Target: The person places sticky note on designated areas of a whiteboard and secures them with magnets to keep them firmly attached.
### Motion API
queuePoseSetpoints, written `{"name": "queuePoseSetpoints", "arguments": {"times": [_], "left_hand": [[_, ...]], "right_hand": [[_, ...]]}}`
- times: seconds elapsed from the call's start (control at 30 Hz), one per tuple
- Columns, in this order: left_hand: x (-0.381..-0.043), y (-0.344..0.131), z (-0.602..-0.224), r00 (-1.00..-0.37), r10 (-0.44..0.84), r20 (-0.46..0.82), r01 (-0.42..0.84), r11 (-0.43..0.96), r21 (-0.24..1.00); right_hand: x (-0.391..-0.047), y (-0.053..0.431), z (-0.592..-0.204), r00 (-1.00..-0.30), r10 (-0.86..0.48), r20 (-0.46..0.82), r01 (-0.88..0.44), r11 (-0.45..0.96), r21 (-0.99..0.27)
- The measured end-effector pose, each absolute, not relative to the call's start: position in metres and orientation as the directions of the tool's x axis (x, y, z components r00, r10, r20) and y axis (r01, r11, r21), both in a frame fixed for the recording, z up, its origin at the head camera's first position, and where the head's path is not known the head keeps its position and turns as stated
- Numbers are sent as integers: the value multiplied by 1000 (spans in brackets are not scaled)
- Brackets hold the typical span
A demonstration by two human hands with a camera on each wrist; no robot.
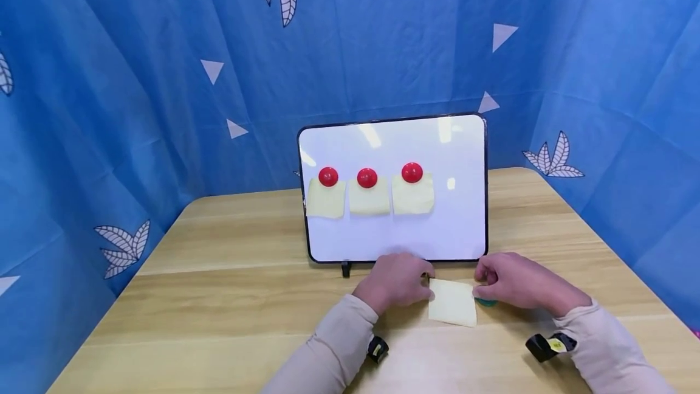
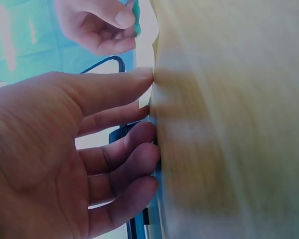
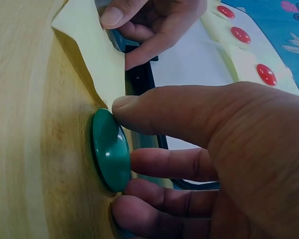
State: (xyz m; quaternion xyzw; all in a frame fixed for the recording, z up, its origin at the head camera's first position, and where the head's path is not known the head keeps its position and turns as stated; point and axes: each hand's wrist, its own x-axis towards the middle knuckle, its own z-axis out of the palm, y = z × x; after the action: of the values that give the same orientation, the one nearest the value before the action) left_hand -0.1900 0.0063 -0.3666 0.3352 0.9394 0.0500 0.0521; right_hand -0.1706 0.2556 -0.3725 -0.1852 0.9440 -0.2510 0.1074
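A pale yellow square paper note lies between my hands, just in front of the whiteboard. My left hand holds its left edge with thumb and index finger; the other fingers curl loosely in the left wrist view. At the opposite edge, my right hand has its thumb tip against the note's corner. A green round magnet sits on the table beside that corner, with the right hand's lower fingers close along its rim. The note's near edge looks wavy and slightly raised in the right wrist view.
The whiteboard stands upright on the wooden table, one black foot showing below it. Three red magnets, among them the rightmost red magnet, sit over three yellow notes on the board. A blue patterned curtain surrounds the table.
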Motion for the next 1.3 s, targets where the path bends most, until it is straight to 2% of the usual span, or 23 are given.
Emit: {"name": "queuePoseSetpoints", "arguments": {"times": [0.47, 0.77, 0.97, 1.07, 1.3], "left_hand": [[-195, 6, -369, -763, 645, -26, 630, 753, 192], [-196, 5, -372, -758, 652, -12, 638, 745, 192], [-196, 1, -377, -748, 663, -27, 630, 723, 283], [-196, -2, -381, -754, 656, -23, 620, 723, 305], [-203, -4, -377, -745, 666, 31, 617, 671, 410]], "right_hand": [[-169, 259, -373, -920, -363, -152, -234, 816, -529], [-171, 259, -375, -912, -395, -110, -281, 798, -534], [-173, 258, -382, -917, -377, -132, -201, 720, -664], [-174, 259, -388, -914, -392, -105, -210, 678, -705], [-177, 265, -385, -930, -365, -34, -253, 705, -663]]}}
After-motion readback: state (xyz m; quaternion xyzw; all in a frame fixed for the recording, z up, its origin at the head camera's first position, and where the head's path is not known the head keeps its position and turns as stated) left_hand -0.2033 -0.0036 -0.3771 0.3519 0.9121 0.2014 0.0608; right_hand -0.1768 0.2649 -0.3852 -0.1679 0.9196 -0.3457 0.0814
